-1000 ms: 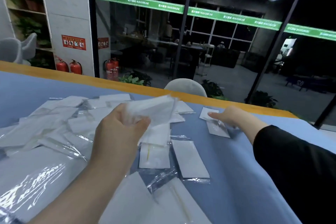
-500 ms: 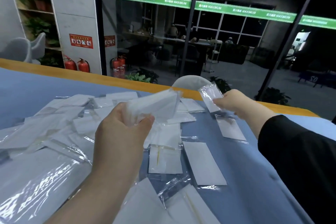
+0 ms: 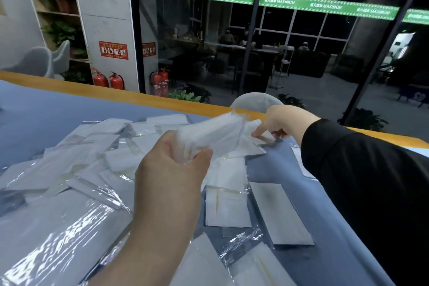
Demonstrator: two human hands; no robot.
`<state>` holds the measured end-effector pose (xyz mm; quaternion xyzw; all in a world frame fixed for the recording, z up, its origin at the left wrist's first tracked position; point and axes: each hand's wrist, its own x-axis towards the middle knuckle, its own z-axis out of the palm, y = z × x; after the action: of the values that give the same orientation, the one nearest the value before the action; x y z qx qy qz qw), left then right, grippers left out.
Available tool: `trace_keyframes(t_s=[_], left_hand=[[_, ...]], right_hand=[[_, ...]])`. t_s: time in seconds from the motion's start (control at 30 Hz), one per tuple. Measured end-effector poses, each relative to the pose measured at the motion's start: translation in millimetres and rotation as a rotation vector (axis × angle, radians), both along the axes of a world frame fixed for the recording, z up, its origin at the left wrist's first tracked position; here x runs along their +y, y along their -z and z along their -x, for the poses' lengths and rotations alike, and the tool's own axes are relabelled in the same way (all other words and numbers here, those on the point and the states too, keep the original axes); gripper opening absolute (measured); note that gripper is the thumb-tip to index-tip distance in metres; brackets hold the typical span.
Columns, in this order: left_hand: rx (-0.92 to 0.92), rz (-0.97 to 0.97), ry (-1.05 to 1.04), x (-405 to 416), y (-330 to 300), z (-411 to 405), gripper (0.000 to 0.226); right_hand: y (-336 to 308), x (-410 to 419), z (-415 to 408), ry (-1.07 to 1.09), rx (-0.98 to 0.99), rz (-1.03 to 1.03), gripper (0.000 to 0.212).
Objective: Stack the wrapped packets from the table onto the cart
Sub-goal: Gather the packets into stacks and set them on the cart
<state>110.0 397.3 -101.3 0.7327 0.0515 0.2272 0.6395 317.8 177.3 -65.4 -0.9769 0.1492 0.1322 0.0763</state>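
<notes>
Item 1, left hand point(image 3: 173, 162), centre of frame: I see it gripping a bundle of wrapped packets point(image 3: 213, 137), thumb across the near edge, fingers curled beneath. The bundle is raised clear of the tabletop point(image 3: 46, 109) and tilted up to the right; my judgement is that it serves as the collecting hand, kept high so each new packet can be laid onto it.

Item 2, right hand point(image 3: 282, 122), right of centre, black sleeve point(image 3: 362, 169): reaching down past the bundle's far corner, one finger extended onto a loose packet point(image 3: 260, 140) lying on the tabletop. The other fingers are partly hidden; I cannot tell whether they pinch the packet or only press it. Likely it is drawing the next piece toward the bundle.

Item 3, loose wrapped packets point(image 3: 92, 160): a scattered heap over the left and lower frame, more flat ones at lower centre and right. Many remain to gather.

Item 4, cart: not in view.

Change against half a second earlier: the right hand held a small packet lifted in the air at upper right; now it is down at the tabletop, close beside the bundle. The left hand's grip on the bundle is unchanged.
</notes>
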Motion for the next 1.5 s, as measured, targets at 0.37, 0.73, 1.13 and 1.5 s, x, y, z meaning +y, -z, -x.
trace_keyframes(t_s=[0.37,0.73,1.13,1.5], left_hand=[[-0.028,-0.005,-0.027,-2.1,-2.5,3.9,0.047],[0.031,0.021,0.011,-8.7,-9.9,14.1,0.049],[0.020,-0.005,0.035,-7.8,-5.7,9.3,0.050],[0.009,0.008,0.054,-6.1,-5.3,8.6,0.050]], right_hand=[[5.7,-29.1,14.6,0.084,-0.154,-0.480,0.031],[-11.3,-106.5,121.5,0.208,-0.343,-0.631,0.010],[16.3,-92.2,90.6,0.258,-0.076,-0.317,0.064],[1.8,-78.3,160.5,0.111,-0.683,-0.618,0.083]])
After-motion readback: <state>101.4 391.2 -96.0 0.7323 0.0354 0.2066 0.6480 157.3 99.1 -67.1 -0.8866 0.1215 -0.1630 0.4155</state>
